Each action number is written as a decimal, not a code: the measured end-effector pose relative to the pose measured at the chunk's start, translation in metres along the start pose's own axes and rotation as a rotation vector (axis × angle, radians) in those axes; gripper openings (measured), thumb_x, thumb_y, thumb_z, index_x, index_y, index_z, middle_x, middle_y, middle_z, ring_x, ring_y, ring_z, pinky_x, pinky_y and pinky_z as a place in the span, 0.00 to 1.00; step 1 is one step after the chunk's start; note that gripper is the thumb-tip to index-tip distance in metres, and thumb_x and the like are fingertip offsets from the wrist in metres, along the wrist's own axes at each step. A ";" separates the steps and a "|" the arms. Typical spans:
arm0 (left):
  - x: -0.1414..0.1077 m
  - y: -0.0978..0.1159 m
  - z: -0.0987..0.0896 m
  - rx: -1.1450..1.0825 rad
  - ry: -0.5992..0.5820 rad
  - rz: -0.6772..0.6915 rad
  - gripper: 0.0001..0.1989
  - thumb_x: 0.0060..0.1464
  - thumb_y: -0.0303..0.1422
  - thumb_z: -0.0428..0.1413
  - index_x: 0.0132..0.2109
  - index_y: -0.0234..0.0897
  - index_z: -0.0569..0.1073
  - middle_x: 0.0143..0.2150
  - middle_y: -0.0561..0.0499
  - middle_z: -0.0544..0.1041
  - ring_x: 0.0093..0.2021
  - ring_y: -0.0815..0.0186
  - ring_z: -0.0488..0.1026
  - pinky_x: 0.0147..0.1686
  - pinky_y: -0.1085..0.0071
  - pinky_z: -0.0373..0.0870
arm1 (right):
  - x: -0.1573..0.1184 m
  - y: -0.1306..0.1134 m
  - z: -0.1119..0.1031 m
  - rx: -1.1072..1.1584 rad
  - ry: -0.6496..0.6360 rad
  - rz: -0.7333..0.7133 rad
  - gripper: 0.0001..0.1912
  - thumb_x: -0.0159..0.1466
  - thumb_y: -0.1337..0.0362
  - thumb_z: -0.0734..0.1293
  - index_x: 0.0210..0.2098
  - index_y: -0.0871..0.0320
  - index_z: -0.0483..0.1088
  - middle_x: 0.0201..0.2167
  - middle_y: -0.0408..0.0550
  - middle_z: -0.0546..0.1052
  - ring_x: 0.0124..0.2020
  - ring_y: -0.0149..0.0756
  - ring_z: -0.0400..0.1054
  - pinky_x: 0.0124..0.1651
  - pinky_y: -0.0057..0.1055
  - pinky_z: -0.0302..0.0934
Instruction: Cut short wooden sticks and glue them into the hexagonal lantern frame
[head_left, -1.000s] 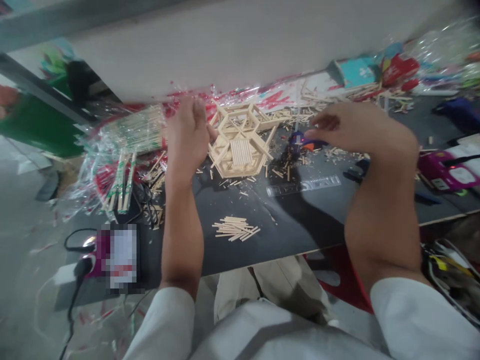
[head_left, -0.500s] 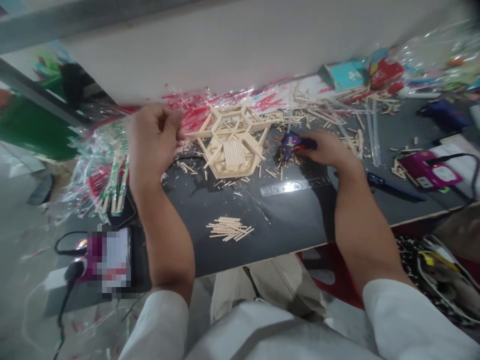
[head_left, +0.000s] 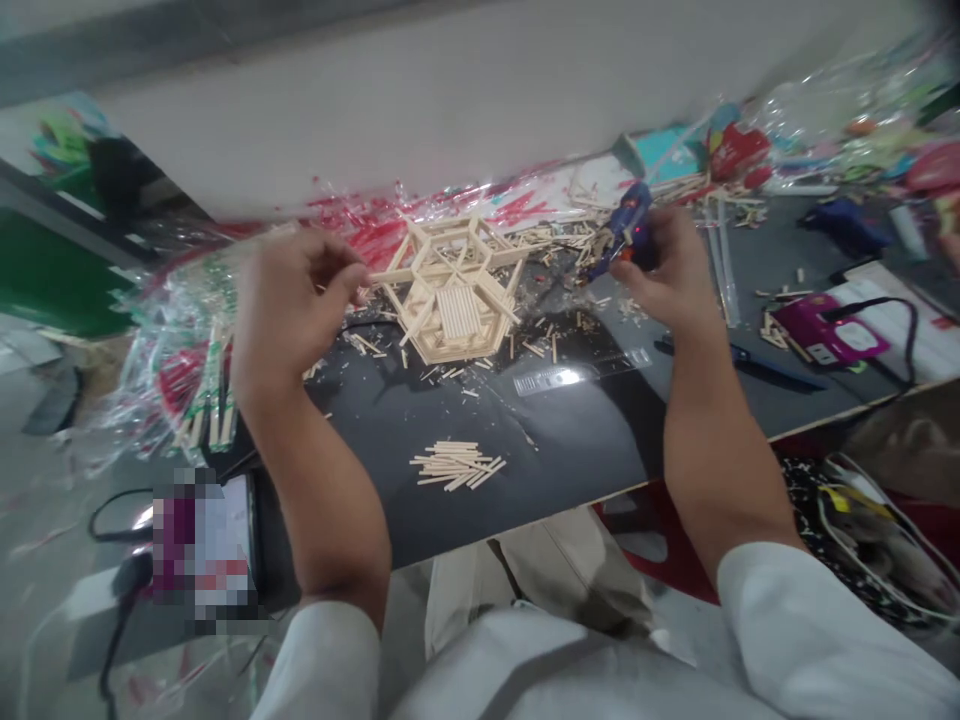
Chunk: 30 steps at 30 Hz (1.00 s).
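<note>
A blue hot glue gun (head_left: pixel 628 228) with a small red light is in my right hand (head_left: pixel 671 265), raised over the table with its nozzle pointing down and left. My left hand (head_left: pixel 289 305) is at the left side of a honeycomb-like frame of pale wooden sticks (head_left: pixel 457 300). Its thumb and forefinger are pinched near the end of a side stick; what lies between them is too small to make out. A small panel of parallel sticks sits on the frame's front part. In front of it lies a loose pile of short sticks (head_left: pixel 457 465).
A clear ruler (head_left: pixel 581 372) and scattered stick bits lie on the dark table (head_left: pixel 570 440). At right are a blue-handled tool (head_left: pixel 776 368) and a purple power socket (head_left: pixel 832 328) with a cable. Plastic-wrapped sticks (head_left: pixel 214 390) lie at left, near a phone (head_left: pixel 240 510).
My right hand has lifted the glue gun from the tabletop, up and slightly to the right, and tilted it. My left hand stays by the frame's left side. The view has shifted slightly.
</note>
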<state>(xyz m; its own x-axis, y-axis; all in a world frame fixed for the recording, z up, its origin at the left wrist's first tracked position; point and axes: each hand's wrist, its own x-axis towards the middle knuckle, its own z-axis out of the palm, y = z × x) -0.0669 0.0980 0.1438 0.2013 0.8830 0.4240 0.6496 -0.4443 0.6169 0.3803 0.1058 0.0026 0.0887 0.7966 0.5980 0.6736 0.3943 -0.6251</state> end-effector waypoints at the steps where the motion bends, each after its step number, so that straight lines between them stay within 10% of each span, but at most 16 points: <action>1: -0.001 0.001 0.000 0.006 -0.012 0.018 0.05 0.54 0.35 0.61 0.37 0.40 0.80 0.29 0.52 0.83 0.29 0.62 0.81 0.32 0.64 0.73 | 0.007 -0.007 0.000 0.028 0.003 -0.036 0.30 0.61 0.40 0.75 0.54 0.50 0.69 0.40 0.48 0.77 0.35 0.39 0.69 0.41 0.41 0.67; 11: -0.006 0.027 -0.005 0.092 -0.017 0.205 0.12 0.62 0.36 0.56 0.30 0.48 0.77 0.26 0.55 0.79 0.26 0.64 0.72 0.32 0.61 0.65 | 0.076 -0.099 0.014 -0.057 -0.213 -0.252 0.28 0.64 0.54 0.79 0.60 0.55 0.76 0.50 0.51 0.84 0.46 0.45 0.78 0.53 0.45 0.76; 18: -0.005 0.026 -0.008 0.197 0.051 -0.016 0.18 0.64 0.46 0.53 0.26 0.50 0.73 0.25 0.52 0.78 0.31 0.59 0.78 0.38 0.56 0.69 | 0.079 -0.102 0.033 -0.139 -0.265 -0.297 0.25 0.63 0.64 0.76 0.59 0.51 0.78 0.56 0.54 0.84 0.51 0.52 0.80 0.58 0.49 0.76; 25: -0.002 0.016 -0.016 0.250 -0.195 -0.167 0.10 0.59 0.46 0.55 0.30 0.59 0.76 0.33 0.49 0.83 0.39 0.49 0.82 0.43 0.48 0.71 | 0.081 -0.102 0.043 -0.092 -0.365 -0.359 0.22 0.62 0.65 0.75 0.56 0.51 0.79 0.54 0.54 0.85 0.52 0.55 0.80 0.54 0.50 0.76; 30: -0.002 0.000 -0.023 0.262 -0.303 -0.193 0.14 0.56 0.44 0.55 0.38 0.47 0.84 0.34 0.48 0.86 0.37 0.51 0.84 0.44 0.54 0.75 | 0.082 -0.100 0.046 -0.075 -0.361 -0.385 0.23 0.60 0.66 0.73 0.56 0.50 0.80 0.55 0.52 0.85 0.51 0.54 0.80 0.53 0.48 0.76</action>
<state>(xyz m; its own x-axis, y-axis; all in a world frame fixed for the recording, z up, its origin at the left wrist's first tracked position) -0.0848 0.0926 0.1582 0.2385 0.9678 0.0805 0.8523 -0.2483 0.4604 0.2865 0.1529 0.0904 -0.4244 0.7132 0.5580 0.6598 0.6656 -0.3489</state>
